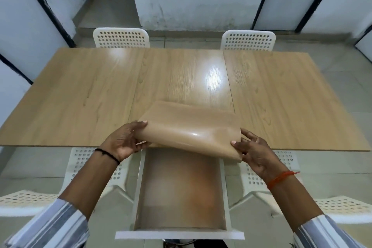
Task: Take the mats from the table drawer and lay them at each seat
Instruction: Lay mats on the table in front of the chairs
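Observation:
A glossy tan mat (189,125), possibly a thin stack, curls over the near edge of the wooden table (80,94), its far part resting on the tabletop. My left hand (122,141) grips the mat's left near corner. My right hand (255,153) pinches its right near corner, which hangs below the table edge. Below them the white table drawer (141,197) stands pulled out toward me; its brownish bottom shows, and I cannot tell whether another mat lies in it.
Two white perforated chairs stand at the far side, a left one (121,37) and a right one (248,40). Two more sit at the near side, one at the left (84,169) and one at the right (281,169), flanking the drawer. White walls surround the tiled floor.

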